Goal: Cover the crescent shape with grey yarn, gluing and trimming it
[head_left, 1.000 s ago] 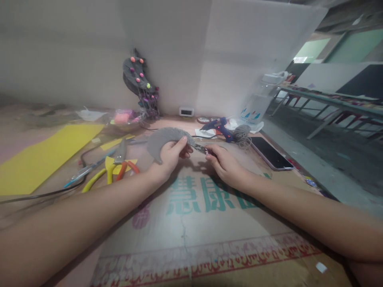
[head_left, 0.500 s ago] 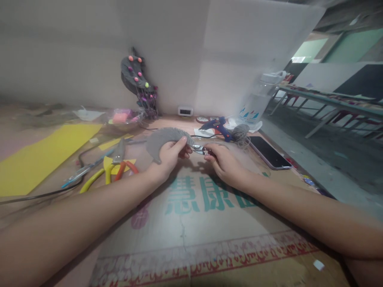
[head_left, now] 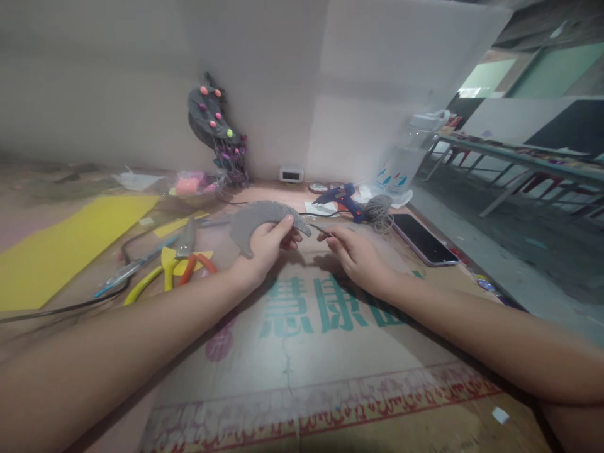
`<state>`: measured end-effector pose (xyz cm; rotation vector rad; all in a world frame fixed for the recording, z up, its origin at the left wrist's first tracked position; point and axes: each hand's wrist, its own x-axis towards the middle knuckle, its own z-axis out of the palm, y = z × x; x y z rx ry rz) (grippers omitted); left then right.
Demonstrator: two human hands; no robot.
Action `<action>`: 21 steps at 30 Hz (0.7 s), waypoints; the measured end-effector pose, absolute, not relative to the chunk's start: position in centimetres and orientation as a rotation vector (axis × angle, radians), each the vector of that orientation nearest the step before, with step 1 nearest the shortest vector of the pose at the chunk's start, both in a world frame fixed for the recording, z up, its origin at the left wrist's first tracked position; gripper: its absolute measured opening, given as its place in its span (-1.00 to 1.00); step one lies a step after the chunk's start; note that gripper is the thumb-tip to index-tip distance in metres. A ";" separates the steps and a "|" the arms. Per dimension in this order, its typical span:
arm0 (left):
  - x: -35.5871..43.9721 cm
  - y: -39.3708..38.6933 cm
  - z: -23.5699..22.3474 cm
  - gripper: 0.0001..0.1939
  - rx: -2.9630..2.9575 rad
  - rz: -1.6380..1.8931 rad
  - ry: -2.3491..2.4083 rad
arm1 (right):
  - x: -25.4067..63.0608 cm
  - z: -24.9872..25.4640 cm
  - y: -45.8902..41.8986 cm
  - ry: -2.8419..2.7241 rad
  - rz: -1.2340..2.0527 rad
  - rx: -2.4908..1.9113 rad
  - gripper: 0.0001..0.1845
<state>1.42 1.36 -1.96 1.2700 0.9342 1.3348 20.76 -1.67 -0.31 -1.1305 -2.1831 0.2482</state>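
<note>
A grey crescent (head_left: 250,221), its right part wrapped in yarn, is pinched between the thumb and fingers of my left hand (head_left: 271,246). Its wrapped tip points right. My right hand (head_left: 352,251) is closed around a small scissors-like metal tool (head_left: 321,230). Only the tool's thin, dark front shows, aimed at the crescent's tip with a small gap between them. The rest of the tool is hidden in my fingers. Both hands are above a cardboard sheet (head_left: 302,371) with green and red print.
Pliers (head_left: 187,239) with yellow and orange handles lie left, by a yellow sheet (head_left: 70,245). Behind are a blue glue gun (head_left: 346,202), a grey yarn ball (head_left: 377,211), a phone (head_left: 425,240) and a water bottle (head_left: 401,157). A decorated crescent (head_left: 205,116) stands against the wall.
The metal tool has turned from showing its shiny broad side to a thin dark edge, and its front has drawn slightly away from the crescent. My left hand keeps its hold.
</note>
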 end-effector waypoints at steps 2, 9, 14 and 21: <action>1.4 1.4 -2.0 -0.60 1.253 1.341 0.943 | 20.9 -0.3 -1.5 -2.087 0.283 -1.160 -0.70; 1.7 0.9 -1.4 -0.62 1.310 1.363 0.961 | 21.7 -2.2 0.9 -2.130 0.278 -1.239 -0.66; 1.7 0.2 -1.1 -0.60 1.472 1.380 0.983 | 21.0 -0.9 -0.6 -1.993 0.434 -1.191 -0.76; 1.9 -0.3 -1.0 -0.66 1.494 1.388 1.003 | 19.6 -0.5 -2.4 -1.657 1.166 -1.150 -0.75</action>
